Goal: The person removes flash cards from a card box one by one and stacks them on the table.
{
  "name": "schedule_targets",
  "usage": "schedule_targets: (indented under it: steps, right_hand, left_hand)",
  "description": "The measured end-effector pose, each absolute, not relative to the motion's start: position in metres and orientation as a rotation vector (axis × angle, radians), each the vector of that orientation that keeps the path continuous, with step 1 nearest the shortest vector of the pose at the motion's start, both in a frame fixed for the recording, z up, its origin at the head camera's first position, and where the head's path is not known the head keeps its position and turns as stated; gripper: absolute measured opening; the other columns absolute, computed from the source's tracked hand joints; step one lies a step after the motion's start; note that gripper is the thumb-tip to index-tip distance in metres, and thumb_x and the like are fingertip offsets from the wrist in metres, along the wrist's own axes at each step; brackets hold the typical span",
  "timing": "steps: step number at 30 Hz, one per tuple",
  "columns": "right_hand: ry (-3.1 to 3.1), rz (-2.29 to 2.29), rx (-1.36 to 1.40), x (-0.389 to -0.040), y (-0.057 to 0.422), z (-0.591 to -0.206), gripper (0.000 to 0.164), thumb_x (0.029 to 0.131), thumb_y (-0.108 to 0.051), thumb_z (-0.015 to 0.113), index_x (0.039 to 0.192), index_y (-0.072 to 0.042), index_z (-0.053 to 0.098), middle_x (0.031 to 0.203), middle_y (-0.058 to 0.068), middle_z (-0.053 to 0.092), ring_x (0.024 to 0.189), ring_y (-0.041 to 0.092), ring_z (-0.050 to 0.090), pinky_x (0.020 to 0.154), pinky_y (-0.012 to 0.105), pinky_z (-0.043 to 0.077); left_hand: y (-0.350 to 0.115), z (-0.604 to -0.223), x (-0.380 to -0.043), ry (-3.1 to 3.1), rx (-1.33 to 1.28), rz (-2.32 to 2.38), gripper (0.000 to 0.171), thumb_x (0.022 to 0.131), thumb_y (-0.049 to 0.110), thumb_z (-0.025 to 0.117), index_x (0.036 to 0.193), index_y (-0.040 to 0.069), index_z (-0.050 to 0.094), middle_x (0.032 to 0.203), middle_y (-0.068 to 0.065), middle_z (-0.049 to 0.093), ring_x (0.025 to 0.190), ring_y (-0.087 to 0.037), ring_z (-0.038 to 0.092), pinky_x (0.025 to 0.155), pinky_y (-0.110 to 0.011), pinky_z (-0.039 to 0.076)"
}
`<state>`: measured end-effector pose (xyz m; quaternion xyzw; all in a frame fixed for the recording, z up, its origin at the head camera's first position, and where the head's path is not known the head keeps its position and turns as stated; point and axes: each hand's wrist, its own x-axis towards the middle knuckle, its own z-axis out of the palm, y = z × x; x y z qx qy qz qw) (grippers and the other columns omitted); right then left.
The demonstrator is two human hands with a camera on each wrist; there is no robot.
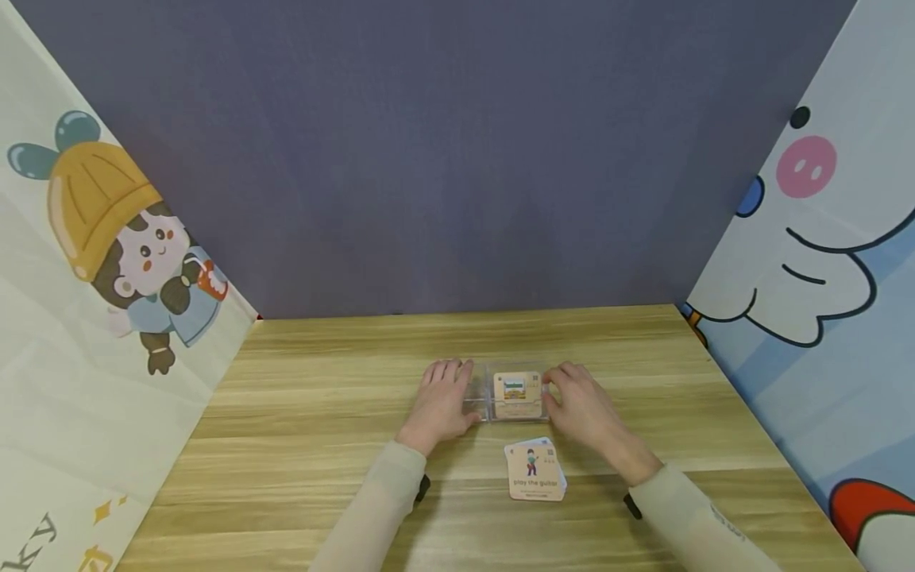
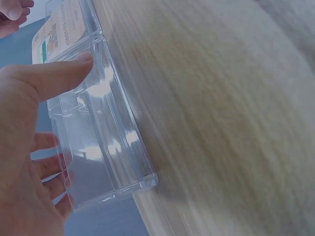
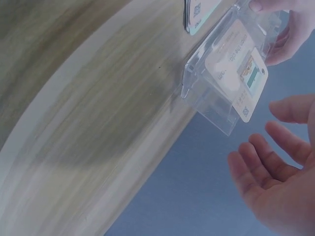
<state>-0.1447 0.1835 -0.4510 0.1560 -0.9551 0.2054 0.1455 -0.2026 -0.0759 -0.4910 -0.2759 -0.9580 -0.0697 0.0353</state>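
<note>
Left hand [image 1: 439,407]: grips the clear case [image 2: 106,169] at its left end, thumb on the near side, fingers at the far side. Right hand [image 1: 582,405]: fingers loosely bent and spread from the thumb, holding nothing; the right wrist view shows a gap between this hand and the case, with the fingertips near its right end.

Case position: between the two hands, on the wood-grain table [image 1: 286,477]. It has two compartments side by side. The right-hand compartment, nearer the right hand, carries a beige card [image 1: 518,395], tilted, with a picture containing a green board; the lettering "clean the" is legible in the left wrist view.

Card pile [image 1: 536,473]: flat on the table, nearer the person than both hands and between the forearms. Top card reads "play the guitar" and shows a figure; a pale card edge projects from beneath.

Surroundings: dark wall [image 1: 465,159] beyond the hands; cartoon-printed panels [image 1: 57,357] to either side of them.
</note>
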Motion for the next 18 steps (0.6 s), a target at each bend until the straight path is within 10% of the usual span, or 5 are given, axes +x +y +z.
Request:
schedule_targets:
  steps: [18]
  right_hand:
    - [-2.753, 0.651, 0.392, -0.1536, 0.1793, -0.4548, 0.023, 0.091, -0.009, 0.072, 0.112, 0.001, 0.069, 0.108, 0.014, 0.065, 0.101, 0.030, 0.061, 0.079, 0.044, 0.058]
  left_hand:
    - [-0.0763, -0.4897, -0.2018, -2.943, -0.858, -0.253, 0.096, 0.084, 0.049, 0.079, 0.157, 0.007, 0.033, 0.152, -0.013, 0.042, 0.142, -0.032, 0.035, 0.124, -0.047, 0.019]
